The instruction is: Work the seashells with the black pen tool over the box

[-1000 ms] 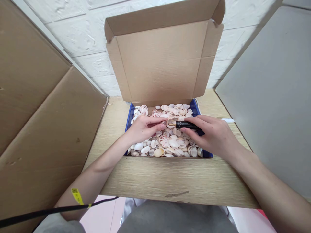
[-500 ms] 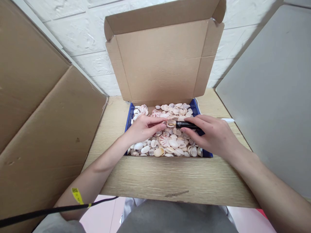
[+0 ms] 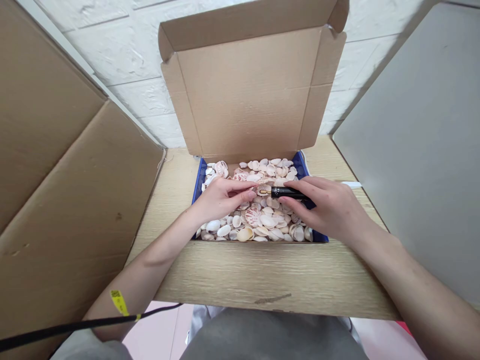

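Note:
Above the shell-filled box, my left hand (image 3: pixel 223 197) pinches a seashell (image 3: pixel 261 189) between thumb and fingertips. My right hand (image 3: pixel 330 205) is closed around a mini hand drill (image 3: pixel 282 193), a black cylinder with a brass-coloured chuck that points left. The drill's tip is at the held shell; whether it touches is too small to tell. Below both hands, many loose shells (image 3: pixel 275 220) fill the blue-sided cardboard box (image 3: pixel 197 187), among them a red-striped scallop shell (image 3: pixel 253 216).
The box's brown lid (image 3: pixel 247 95) stands upright against the white brick wall (image 3: pixel 146 100). Large cardboard (image 3: pixel 75 175) rises at left, a grey panel (image 3: pixel 420 150) at right. A white object (image 3: pixel 351 185) lies on the wooden table (image 3: pixel 262 270). A black cable (image 3: pixel 75 327) crosses lower left.
The view has shifted very slightly. Both hands, the shell and the drill keep nearly the same positions.

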The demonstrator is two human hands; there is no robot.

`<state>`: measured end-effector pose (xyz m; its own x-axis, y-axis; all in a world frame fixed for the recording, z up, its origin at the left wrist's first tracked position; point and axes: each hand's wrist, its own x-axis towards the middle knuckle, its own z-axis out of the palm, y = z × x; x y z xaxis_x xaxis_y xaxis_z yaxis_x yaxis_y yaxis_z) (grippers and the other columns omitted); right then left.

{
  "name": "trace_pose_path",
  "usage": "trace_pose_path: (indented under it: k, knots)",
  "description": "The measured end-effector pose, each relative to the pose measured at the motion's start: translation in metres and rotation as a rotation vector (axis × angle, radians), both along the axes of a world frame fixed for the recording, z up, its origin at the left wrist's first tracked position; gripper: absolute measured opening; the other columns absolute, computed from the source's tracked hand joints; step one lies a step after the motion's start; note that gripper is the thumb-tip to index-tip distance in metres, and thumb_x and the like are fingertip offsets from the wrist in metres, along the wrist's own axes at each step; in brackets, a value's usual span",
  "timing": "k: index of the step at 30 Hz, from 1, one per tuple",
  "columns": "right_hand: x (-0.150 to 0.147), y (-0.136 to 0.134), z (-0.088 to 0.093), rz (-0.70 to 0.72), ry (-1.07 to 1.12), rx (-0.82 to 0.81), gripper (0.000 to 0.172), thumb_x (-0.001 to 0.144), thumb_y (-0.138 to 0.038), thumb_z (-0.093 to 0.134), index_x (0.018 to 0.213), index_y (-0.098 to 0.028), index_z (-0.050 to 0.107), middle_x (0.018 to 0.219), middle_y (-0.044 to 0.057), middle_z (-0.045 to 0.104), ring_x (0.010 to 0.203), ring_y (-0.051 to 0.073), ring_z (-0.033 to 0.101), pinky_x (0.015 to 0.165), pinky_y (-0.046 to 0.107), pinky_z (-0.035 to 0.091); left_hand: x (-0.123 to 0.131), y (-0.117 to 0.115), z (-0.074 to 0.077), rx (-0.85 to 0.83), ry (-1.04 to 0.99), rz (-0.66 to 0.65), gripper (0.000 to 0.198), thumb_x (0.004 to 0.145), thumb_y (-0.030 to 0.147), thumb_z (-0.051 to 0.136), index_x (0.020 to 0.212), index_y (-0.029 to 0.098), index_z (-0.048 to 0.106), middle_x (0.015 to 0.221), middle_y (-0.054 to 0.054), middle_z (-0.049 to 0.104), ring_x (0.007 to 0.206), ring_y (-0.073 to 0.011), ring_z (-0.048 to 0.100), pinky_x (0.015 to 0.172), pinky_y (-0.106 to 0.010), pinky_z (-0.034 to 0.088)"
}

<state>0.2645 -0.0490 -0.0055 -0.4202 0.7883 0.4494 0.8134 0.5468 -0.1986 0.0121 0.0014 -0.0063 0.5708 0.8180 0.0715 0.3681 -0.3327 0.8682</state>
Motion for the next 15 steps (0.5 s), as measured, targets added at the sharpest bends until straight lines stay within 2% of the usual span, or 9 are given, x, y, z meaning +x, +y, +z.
trace_pose_path:
  k: [4,10,15]
  knots:
    - [0.0004,0.0,-0.0001,-0.003,0.002,-0.016,0.026,0.097,-0.04,0.053,0.099,-0.019,0.069,0.08,0.004,0.069,0.067,0.018,0.064,0.054,0.03,0.039,0.0003,0.0002,-0.0004,0.007,0.001,0.0,0.044,0.088,0.045,0.063,0.117,0.013,0.075,0.071,-0.004,0.071,0.052,-0.0079,0.046,0.048,-0.021,0.034]
    - [0.0001,0.0001,0.0001,-0.005,0.005,-0.016,0.026,0.098,-0.04,0.052,0.099,-0.019,0.068,0.08,0.005,0.069,0.067,0.018,0.063,0.054,0.029,0.039,0.0007,-0.0005,0.002,0.016,0.023,-0.001,0.045,0.089,0.046,0.062,0.117,0.013,0.075,0.064,-0.002,0.067,0.049,-0.0079,0.043,0.047,-0.021,0.031]
    - [0.0002,-0.0002,0.0002,-0.008,0.003,-0.02,0.025,0.098,-0.039,0.052,0.099,-0.02,0.068,0.08,0.005,0.069,0.067,0.018,0.063,0.054,0.03,0.038,0.0007,-0.0007,0.0022,0.02,0.027,0.004,0.045,0.088,0.046,0.063,0.117,0.013,0.075,0.065,-0.002,0.068,0.049,-0.0078,0.042,0.047,-0.021,0.031]
